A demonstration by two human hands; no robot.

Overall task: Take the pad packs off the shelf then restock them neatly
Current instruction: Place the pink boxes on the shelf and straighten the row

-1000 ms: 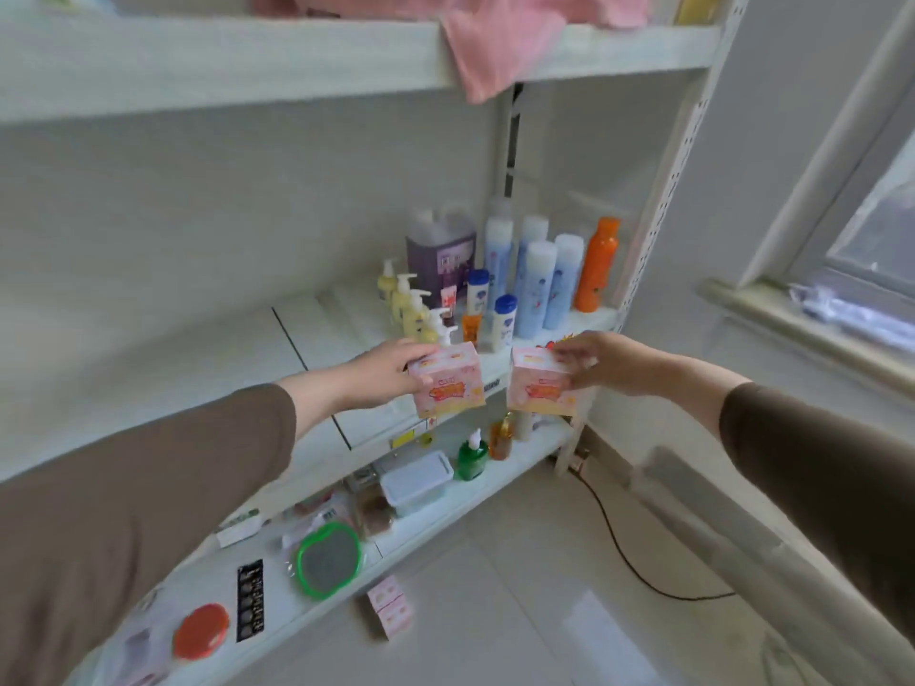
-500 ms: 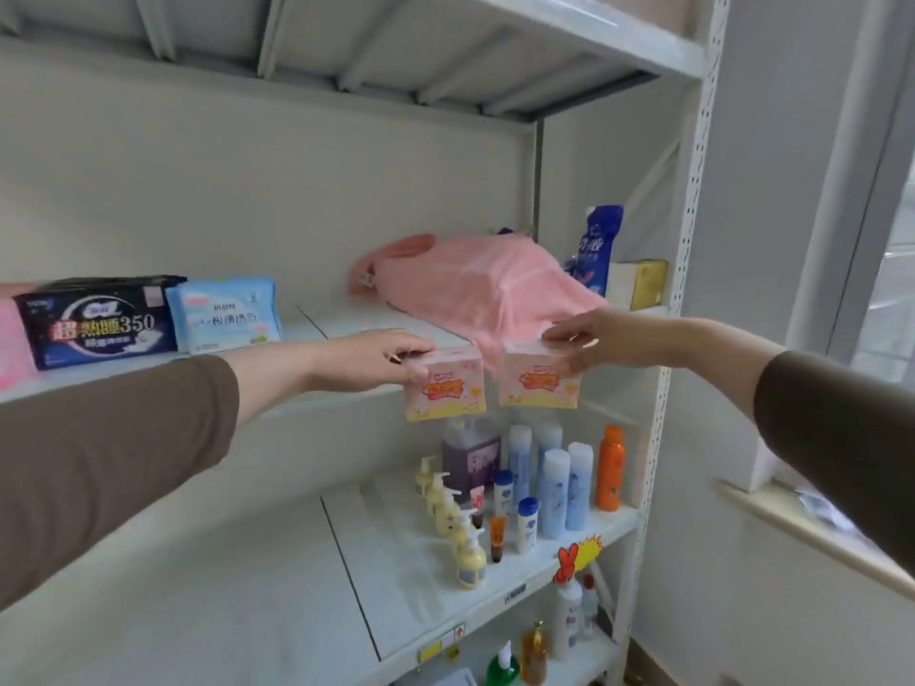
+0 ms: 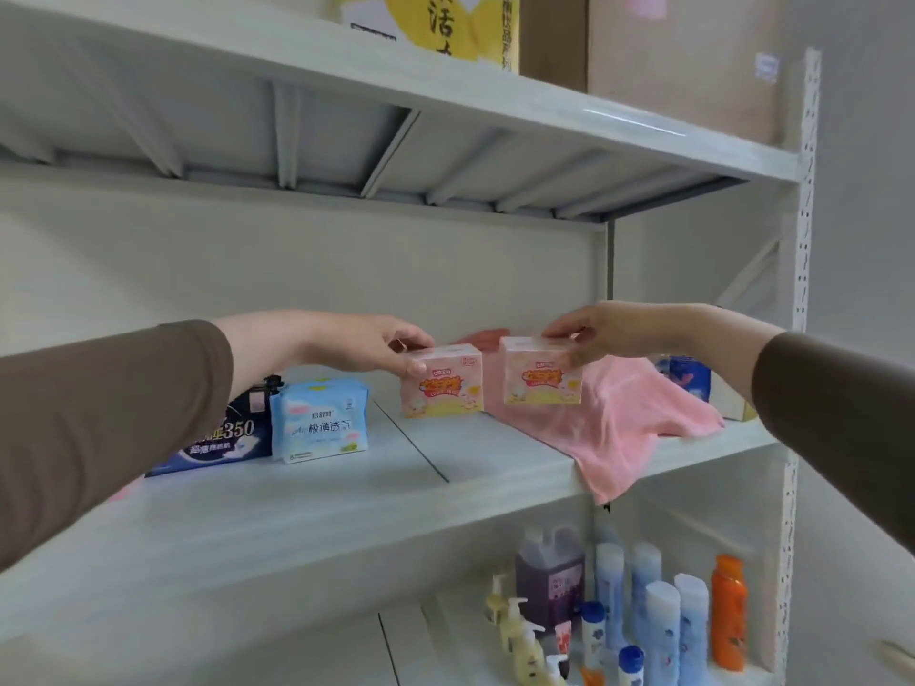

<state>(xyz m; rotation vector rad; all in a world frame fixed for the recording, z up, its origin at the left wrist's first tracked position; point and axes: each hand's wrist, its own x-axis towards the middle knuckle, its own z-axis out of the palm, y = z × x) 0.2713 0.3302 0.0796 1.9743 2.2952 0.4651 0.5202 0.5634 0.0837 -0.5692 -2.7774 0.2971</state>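
Two small pink pad packs with orange print are held side by side over the white middle shelf (image 3: 346, 492). My left hand (image 3: 361, 341) grips the left pink pack (image 3: 443, 383) by its top left corner; its base looks close to the shelf. My right hand (image 3: 609, 334) pinches the right pink pack (image 3: 542, 376) from above, over a pink cloth (image 3: 619, 418). A light blue pad pack (image 3: 322, 420) and a dark navy pad pack (image 3: 223, 438) stand further left on the same shelf, partly behind my left sleeve.
The pink cloth drapes over the shelf's front edge at the right. A blue pouch (image 3: 688, 376) sits behind it. Cardboard boxes (image 3: 678, 52) stand on the shelf above. Bottles (image 3: 663, 621) and pump dispensers (image 3: 520, 636) fill the lower shelf. An upright post (image 3: 804, 240) bounds the right side.
Both hands have risen with the pink packs from the lower shelf level up to the middle shelf and moved them in over it. The view has tilted upward.
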